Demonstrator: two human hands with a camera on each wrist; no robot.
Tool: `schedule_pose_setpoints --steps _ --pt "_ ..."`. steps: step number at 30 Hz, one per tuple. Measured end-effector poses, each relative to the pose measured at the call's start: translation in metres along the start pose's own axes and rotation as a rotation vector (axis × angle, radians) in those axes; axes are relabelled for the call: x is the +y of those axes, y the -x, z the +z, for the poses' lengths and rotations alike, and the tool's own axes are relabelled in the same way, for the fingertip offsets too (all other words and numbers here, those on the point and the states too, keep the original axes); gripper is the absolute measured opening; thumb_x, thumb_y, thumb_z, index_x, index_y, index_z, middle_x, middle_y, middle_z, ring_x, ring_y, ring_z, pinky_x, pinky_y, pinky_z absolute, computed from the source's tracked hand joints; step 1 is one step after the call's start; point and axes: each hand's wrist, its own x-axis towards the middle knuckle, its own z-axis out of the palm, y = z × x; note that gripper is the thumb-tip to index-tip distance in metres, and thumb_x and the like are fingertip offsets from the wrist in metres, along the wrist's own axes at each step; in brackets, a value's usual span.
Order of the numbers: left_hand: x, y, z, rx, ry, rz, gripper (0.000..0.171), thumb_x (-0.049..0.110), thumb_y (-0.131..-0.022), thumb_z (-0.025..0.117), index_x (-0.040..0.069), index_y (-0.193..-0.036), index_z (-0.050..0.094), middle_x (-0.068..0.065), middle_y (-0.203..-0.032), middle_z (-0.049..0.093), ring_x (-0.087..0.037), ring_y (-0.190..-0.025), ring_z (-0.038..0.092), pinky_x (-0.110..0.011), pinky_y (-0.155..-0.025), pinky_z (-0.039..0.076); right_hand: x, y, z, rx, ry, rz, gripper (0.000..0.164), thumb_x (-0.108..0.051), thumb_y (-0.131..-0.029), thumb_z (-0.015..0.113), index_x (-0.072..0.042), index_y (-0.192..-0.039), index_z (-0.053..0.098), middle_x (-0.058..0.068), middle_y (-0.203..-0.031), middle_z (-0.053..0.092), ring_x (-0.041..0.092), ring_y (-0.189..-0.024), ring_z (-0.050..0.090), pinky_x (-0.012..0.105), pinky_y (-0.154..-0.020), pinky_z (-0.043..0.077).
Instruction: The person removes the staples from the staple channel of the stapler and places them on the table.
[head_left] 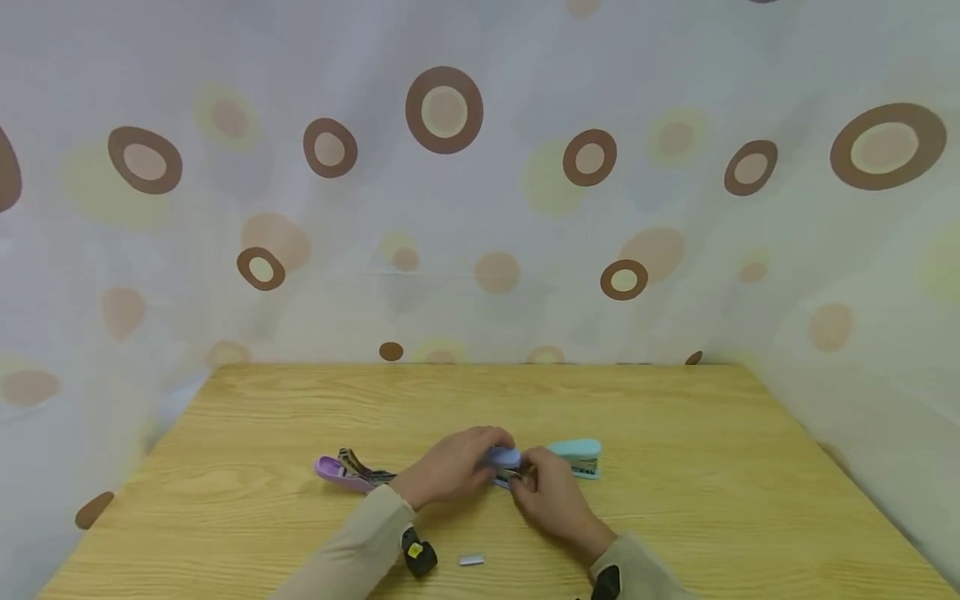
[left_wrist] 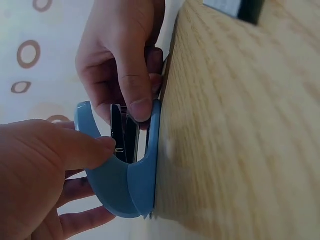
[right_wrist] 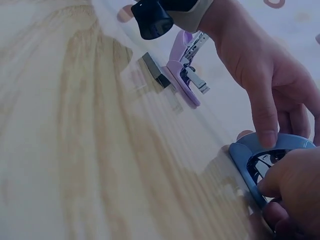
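A blue stapler [left_wrist: 107, 187] rests on its base on the table, its top arm raised away from the metal magazine [left_wrist: 131, 140]. My left hand [head_left: 452, 467] grips the top arm, with the thumb on the near side and the other fingers behind. At the stapler's front end, my right hand [head_left: 555, 498] pinches the tip by the magazine and base, its thumb [left_wrist: 132, 90] lying along them. In the right wrist view, the right fingers hide part of the stapler's front.
A purple stapler [head_left: 330, 469] lies spread open to the left, its magazine sticking up. Behind my right hand stands a mint-green stapler [head_left: 581, 451]. A small strip of staples [head_left: 471, 560] lies on the wooden table [head_left: 712, 500] nearer me. A patterned curtain [head_left: 495, 200] rises behind.
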Motion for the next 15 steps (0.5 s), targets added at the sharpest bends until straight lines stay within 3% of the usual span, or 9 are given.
schedule_pose_setpoints --steps 8,15 --pt "0.0022 0.0000 0.0014 0.037 -0.055 0.049 0.037 0.010 -0.091 0.066 0.020 -0.125 0.056 0.000 -0.105 0.063 -0.015 -0.093 0.064 -0.029 -0.080 0.053 -0.0030 0.0017 0.0016 0.033 0.034 0.030 0.015 0.002 -0.075 0.073 -0.003 -0.084 0.062 -0.003 -0.065 0.051 -0.003 -0.052 0.041 0.018 -0.046 0.037" --pt "0.0029 0.0020 0.0050 0.057 -0.110 0.062 0.041 0.004 -0.090 0.064 0.021 -0.127 0.057 0.001 -0.099 0.060 -0.009 -0.080 0.058 -0.019 -0.070 0.050 -0.0019 0.0030 0.0025 0.043 0.035 0.020 0.014 0.002 -0.075 0.073 -0.003 -0.084 0.063 -0.003 -0.065 0.052 -0.003 -0.051 0.041 0.018 -0.046 0.038"
